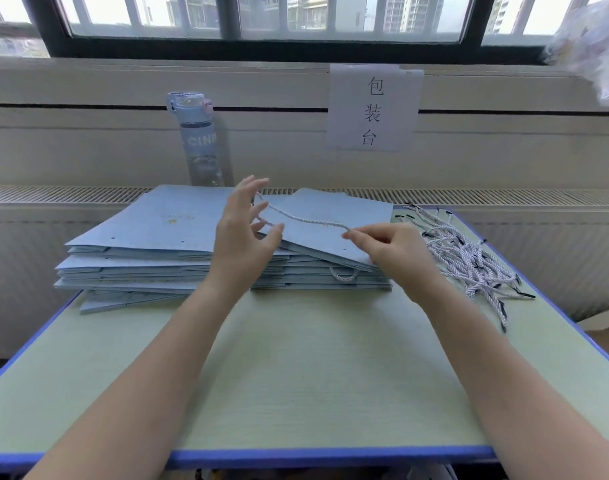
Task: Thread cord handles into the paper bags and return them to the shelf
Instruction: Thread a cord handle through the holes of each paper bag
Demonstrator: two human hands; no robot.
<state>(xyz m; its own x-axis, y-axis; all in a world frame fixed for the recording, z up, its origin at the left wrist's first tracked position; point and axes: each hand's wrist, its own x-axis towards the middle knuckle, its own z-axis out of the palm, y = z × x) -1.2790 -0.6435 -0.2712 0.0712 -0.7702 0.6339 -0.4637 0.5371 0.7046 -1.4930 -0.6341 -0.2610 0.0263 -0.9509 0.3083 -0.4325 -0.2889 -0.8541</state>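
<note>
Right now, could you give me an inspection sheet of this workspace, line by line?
Surface: pale green table top with a blue edge.
Job's things: flat light-blue paper bags in two stacks at the back; one twisted white cord stretched over the right stack's top bag; a pile of loose cords, white with black tips, on the right.
Clutter: clear plastic water bottle upright behind the bags.
Grippers: right hand pinches one cord end; left hand has fingers spread at the other end.
Cables: nothing seen.
Surroundings: white paper sign with black characters on the wall; barred window above.
</note>
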